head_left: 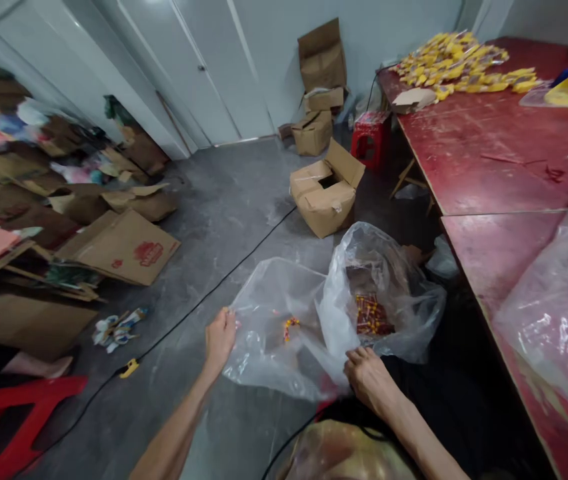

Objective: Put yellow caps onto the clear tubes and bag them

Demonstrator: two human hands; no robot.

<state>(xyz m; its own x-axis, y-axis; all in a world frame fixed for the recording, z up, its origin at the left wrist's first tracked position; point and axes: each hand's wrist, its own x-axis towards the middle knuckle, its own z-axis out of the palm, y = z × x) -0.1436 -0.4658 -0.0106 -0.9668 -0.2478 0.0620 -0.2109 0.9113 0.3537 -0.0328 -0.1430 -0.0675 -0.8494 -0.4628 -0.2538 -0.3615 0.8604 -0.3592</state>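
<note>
Both hands pinch the rim of a clear, crumpled plastic bag [274, 333] held over the grey floor, left hand [220, 337] at nine o'clock, right hand [370, 379] at four, mouth stretched crosswise between them.

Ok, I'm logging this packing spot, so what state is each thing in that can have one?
left hand: shut on the clear bag's edge
right hand: closed on the bag's rim
clear bag: held open, a few small items inside
second bag: open, holds red and yellow pieces
cardboard box: flaps open
white door: shut
red table: yellow packets piled at far end
</note>
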